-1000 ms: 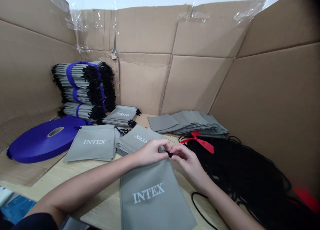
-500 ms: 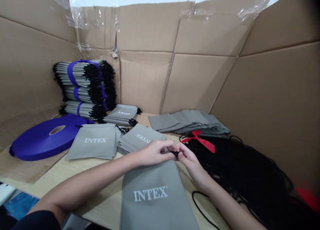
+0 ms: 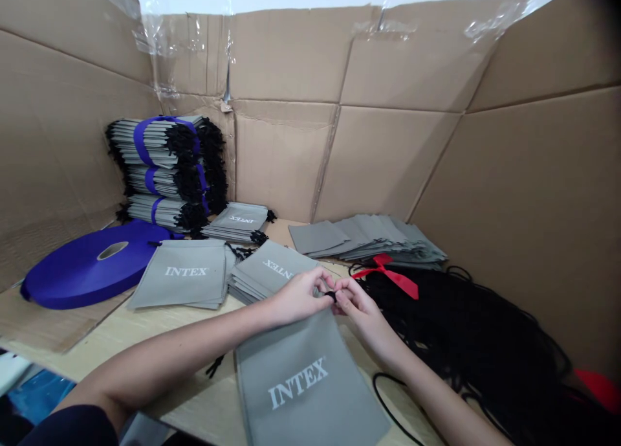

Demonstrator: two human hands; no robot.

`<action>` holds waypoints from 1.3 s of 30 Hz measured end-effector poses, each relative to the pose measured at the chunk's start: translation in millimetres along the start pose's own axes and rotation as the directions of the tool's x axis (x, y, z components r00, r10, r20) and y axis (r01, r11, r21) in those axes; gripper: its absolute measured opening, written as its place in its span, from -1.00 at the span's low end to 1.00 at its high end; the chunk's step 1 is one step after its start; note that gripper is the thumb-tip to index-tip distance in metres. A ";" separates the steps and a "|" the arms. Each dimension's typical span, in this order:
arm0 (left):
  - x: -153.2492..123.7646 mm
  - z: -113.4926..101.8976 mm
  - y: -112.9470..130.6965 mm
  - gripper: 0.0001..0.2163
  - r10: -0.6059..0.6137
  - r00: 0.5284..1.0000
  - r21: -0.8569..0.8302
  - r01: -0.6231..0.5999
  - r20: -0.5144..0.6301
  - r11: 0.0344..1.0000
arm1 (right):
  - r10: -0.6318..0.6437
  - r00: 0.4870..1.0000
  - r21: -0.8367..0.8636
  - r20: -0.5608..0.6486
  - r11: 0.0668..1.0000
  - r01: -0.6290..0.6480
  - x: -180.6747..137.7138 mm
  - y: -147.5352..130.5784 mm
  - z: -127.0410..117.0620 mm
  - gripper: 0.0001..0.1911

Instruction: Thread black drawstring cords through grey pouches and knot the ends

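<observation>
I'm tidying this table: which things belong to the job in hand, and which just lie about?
Likely in the job:
front INTEX bag
small black piece at left hand and right hand
black cord heap
plain gray pile

Seemingly just lying about:
purple roll, for now
blue object, lower left

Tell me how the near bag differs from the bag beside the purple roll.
The near bag has its top at the left hand; the other bag lies untouched. The near bag's lettering slants up rightward; the other bag's runs nearly level. Both are gray with white lettering.
</observation>
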State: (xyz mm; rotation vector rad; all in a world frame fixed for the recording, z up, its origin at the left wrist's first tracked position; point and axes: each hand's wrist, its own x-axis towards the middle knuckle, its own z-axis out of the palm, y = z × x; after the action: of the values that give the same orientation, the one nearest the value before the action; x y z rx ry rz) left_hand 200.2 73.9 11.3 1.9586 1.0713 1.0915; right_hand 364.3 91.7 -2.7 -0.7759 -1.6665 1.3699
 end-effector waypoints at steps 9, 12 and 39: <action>0.7 -4.7 -1.7 -0.77 -0.088 0.995 0.180 0.078 0.049 0.981 | 0.131 0.991 0.039 -0.026 0.991 -0.130 7.5 1.7 -12.8 -0.70; 0.7 -5.6 -4.2 -0.71 -0.181 0.982 0.315 0.156 0.052 0.936 | 0.051 0.996 -0.088 -0.078 0.994 -0.058 8.8 7.1 -12.5 -0.66; 3.3 -8.5 0.6 -0.73 -0.064 0.995 0.090 0.057 0.071 0.994 | 0.139 0.985 0.118 -0.102 0.985 -0.127 -3.3 -8.6 9.6 -0.59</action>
State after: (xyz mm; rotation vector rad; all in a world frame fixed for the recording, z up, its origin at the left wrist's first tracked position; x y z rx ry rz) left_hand 193.9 77.7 16.7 2.0053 1.1483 0.9469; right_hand 357.7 82.5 4.3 -0.8952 -1.4630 1.4720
